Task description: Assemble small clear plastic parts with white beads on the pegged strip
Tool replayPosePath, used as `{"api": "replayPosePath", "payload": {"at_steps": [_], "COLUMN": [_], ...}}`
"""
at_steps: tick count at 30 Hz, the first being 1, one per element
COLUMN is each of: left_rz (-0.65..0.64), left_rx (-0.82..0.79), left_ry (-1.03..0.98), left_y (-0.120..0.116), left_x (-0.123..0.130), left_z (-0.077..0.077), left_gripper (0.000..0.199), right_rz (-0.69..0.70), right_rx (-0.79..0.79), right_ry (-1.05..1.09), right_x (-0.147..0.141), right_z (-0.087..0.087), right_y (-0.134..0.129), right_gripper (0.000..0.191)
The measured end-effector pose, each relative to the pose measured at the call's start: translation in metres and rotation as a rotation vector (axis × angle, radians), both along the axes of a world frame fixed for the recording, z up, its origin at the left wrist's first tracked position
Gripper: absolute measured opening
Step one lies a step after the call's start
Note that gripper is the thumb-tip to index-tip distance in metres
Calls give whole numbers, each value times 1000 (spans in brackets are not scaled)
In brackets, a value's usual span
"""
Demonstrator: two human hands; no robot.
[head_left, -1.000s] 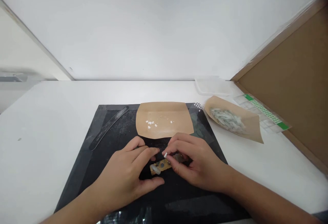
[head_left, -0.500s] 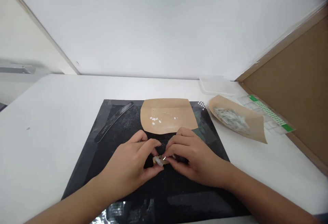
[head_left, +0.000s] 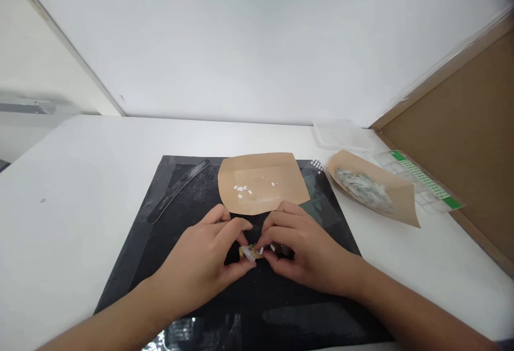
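Over the black mat (head_left: 180, 260), my left hand (head_left: 212, 252) pinches a small yellowish piece with a whitish translucent part (head_left: 248, 253) between thumb and fingers. Close on its right, my right hand (head_left: 299, 244) is closed, with a tiny white or silvery bit (head_left: 261, 251) at the thumb and fingertips. The two hands' fingertips nearly meet, and they cover most of what they hold. Just beyond them lies a brown paper tray (head_left: 263, 163) with several small white flakes in it. A curved black nail file (head_left: 176, 193), dusted white, rests at the mat's left.
On the white table (head_left: 80, 206), right of the mat, sits another brown paper tray (head_left: 403, 206) heaped with translucent slivers. Behind it lie a clear plastic case with a green label strip (head_left: 425, 177) and a clear lid (head_left: 341, 135). A brown board (head_left: 461, 104) stands along the right.
My right fingertips have shifted slightly right, and the tiny bit at them has turned and moved with them. The near edge of the middle paper tray sits slightly lower in view. My left hand stays put.
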State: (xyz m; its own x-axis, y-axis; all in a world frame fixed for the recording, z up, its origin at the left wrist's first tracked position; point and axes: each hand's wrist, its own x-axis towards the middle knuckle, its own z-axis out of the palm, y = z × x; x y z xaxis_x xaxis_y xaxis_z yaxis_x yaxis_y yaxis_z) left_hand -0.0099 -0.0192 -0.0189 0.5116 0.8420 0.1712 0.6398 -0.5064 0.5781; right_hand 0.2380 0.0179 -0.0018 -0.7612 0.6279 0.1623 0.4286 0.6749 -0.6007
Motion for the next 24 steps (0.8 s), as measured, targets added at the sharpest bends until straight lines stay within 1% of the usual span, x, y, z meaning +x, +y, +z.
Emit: {"api": "replayPosePath", "payload": {"at_steps": [7,13,19,24], "left_rz": [8,19,12,8], "left_rx": [0,8,0,-9], "left_ry": [-9,-8,-7,-11], "left_y": [-1,-1,-2,-2], "left_x": [-2,0,-1,-1], "left_z": [0,-2,0,-1], "left_gripper": [42,44,41,43], "right_rz": [-35,-48,-35,-37], "right_rx": [-45,-45,-63,-60], "right_ry": [18,-9,-28,-40], "right_x": [-1,0,0,0], "right_z": [3,0,0,0], "right_y": [-2,-2,-1,-2], "right_gripper": [14,4,6,6]}}
